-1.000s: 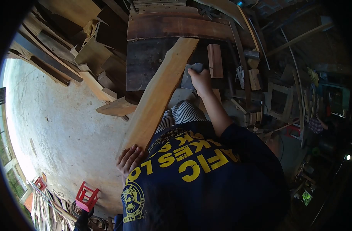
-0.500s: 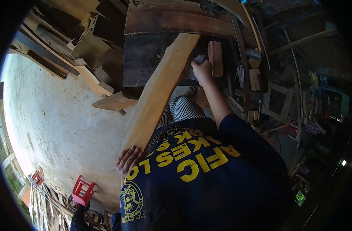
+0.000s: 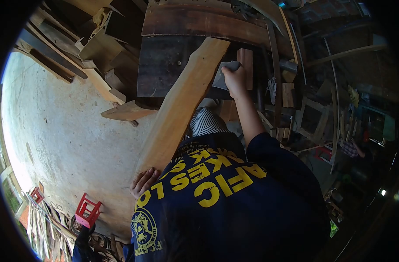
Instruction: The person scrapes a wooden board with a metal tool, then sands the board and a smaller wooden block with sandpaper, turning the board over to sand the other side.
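Note:
A long pale wooden board (image 3: 180, 98) with a wavy edge slants from the dark workbench top (image 3: 158, 65) toward my body. At its near end my left hand (image 3: 145, 181) curls its fingers over the board, gripping it against my shirt. My right hand (image 3: 235, 81) is closed on a flat grey sheet (image 3: 220, 77), beside the board's right edge near the far end. The sheet's exact kind is unclear, and my fingers underneath are hidden. Just beyond that hand lies a reddish wooden block (image 3: 248, 65).
A dark reddish plank (image 3: 199, 19) lies across the far side of the bench. Stacked wood pieces (image 3: 101, 46) stand at the left. A red plastic stool (image 3: 88, 210) is on the concrete floor (image 3: 72, 144) at lower left. Another person (image 3: 351, 148) is at far right.
My right hand has shifted slightly to the right, and more of the grey sheet shows. The left hand keeps its hold on the board. The view has tilted a little.

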